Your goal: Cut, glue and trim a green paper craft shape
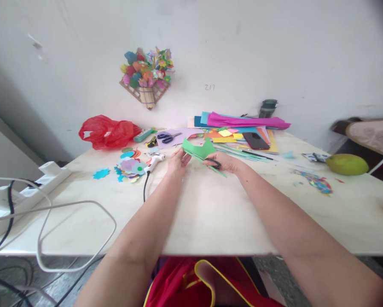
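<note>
A green sheet point(199, 149) with a notched upper edge is held above the middle of the table. My left hand point(178, 160) pinches its left end. My right hand point(222, 163) is closed around black-handled scissors point(213, 162), whose blades lie along the sheet's lower edge. A thin green strip point(219, 172) hangs down to the right below the scissors. Left of my left hand lies a white glue gun point(153, 163) with a black cord.
Paper cutouts point(130, 166) and a red bag point(106, 131) lie left. Behind are dark scissors point(167, 137), coloured sheets point(225, 135) and a phone point(256, 140). A green-yellow fruit point(347, 164) and paper scraps point(317, 182) lie right. A power strip point(28, 194) with cables occupies the left edge.
</note>
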`<action>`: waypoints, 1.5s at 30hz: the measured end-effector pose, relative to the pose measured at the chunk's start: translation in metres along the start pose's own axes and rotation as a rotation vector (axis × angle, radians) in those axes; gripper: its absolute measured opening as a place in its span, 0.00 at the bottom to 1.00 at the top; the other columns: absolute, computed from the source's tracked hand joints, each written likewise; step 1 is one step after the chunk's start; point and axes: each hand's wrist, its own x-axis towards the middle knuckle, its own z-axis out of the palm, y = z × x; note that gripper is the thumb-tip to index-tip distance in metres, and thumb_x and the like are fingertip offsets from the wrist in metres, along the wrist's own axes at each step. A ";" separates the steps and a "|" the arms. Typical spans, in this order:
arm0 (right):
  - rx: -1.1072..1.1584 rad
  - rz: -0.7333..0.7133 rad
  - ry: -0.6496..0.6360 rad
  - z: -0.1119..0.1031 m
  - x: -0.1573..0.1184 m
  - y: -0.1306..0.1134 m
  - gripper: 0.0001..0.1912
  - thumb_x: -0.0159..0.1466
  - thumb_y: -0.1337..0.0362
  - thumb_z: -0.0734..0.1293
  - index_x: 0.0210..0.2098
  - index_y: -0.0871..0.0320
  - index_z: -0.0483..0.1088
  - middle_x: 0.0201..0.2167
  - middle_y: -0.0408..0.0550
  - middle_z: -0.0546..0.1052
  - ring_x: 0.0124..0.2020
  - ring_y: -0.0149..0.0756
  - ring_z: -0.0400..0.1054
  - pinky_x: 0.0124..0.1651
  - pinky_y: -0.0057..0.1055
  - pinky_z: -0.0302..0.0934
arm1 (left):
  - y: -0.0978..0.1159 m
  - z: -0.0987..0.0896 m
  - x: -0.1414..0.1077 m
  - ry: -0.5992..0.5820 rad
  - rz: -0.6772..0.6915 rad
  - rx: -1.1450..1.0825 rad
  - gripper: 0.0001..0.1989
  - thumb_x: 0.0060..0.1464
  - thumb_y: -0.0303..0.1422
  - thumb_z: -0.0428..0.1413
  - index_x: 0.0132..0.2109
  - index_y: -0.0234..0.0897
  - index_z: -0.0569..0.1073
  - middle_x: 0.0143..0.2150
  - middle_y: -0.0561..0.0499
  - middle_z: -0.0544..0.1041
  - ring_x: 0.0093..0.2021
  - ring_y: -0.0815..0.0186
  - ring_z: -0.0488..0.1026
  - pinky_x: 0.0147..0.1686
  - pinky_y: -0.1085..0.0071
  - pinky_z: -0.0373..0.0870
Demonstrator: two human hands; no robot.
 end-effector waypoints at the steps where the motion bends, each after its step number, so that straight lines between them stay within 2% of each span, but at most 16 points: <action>1: 0.002 0.000 0.001 0.000 0.000 0.000 0.18 0.48 0.52 0.69 0.24 0.62 0.66 0.12 0.34 0.56 0.14 0.21 0.46 0.18 0.25 0.39 | 0.000 0.000 0.000 -0.003 0.002 0.000 0.02 0.49 0.26 0.57 0.32 0.36 0.70 0.33 0.51 0.77 0.37 0.67 0.76 0.48 0.64 0.69; 12: 0.009 0.004 -0.006 -0.002 0.001 0.002 0.18 0.48 0.52 0.70 0.22 0.60 0.64 0.11 0.33 0.55 0.13 0.21 0.46 0.17 0.25 0.37 | 0.002 0.000 -0.001 -0.001 0.008 0.003 0.03 0.48 0.26 0.57 0.33 0.36 0.72 0.35 0.49 0.78 0.39 0.65 0.76 0.48 0.64 0.69; 22: 0.039 -0.017 -0.028 -0.001 0.003 0.006 0.17 0.49 0.53 0.70 0.21 0.62 0.65 0.13 0.36 0.60 0.14 0.22 0.50 0.18 0.25 0.40 | 0.004 0.000 -0.001 0.002 -0.006 -0.001 0.03 0.49 0.24 0.54 0.32 0.35 0.72 0.29 0.51 0.77 0.34 0.67 0.76 0.47 0.65 0.69; 32: 0.116 -0.023 -0.047 -0.001 0.004 0.008 0.16 0.49 0.55 0.70 0.21 0.61 0.64 0.14 0.39 0.65 0.14 0.23 0.54 0.18 0.25 0.44 | 0.000 0.001 -0.003 0.000 0.020 0.010 0.04 0.45 0.25 0.57 0.30 0.36 0.69 0.30 0.50 0.77 0.39 0.64 0.76 0.48 0.64 0.69; 38: 0.092 0.002 0.001 0.000 0.002 0.005 0.16 0.48 0.55 0.70 0.21 0.61 0.63 0.13 0.37 0.61 0.14 0.22 0.51 0.17 0.24 0.41 | 0.001 0.003 -0.006 0.019 -0.022 0.020 0.04 0.48 0.27 0.55 0.33 0.35 0.68 0.32 0.48 0.75 0.34 0.64 0.76 0.41 0.64 0.71; 41: 0.077 0.013 0.023 -0.001 0.000 0.001 0.16 0.49 0.55 0.70 0.21 0.61 0.63 0.12 0.36 0.60 0.13 0.22 0.50 0.17 0.24 0.39 | 0.002 0.005 -0.008 0.055 -0.063 0.061 0.02 0.48 0.26 0.54 0.32 0.33 0.69 0.28 0.49 0.73 0.29 0.67 0.74 0.38 0.66 0.72; 45: 0.072 0.015 0.030 -0.001 -0.002 -0.001 0.17 0.49 0.54 0.69 0.21 0.60 0.63 0.11 0.35 0.58 0.13 0.21 0.48 0.17 0.25 0.38 | -0.001 0.005 -0.009 -0.014 -0.093 0.089 0.01 0.46 0.24 0.55 0.28 0.31 0.69 0.23 0.52 0.71 0.24 0.71 0.70 0.35 0.69 0.72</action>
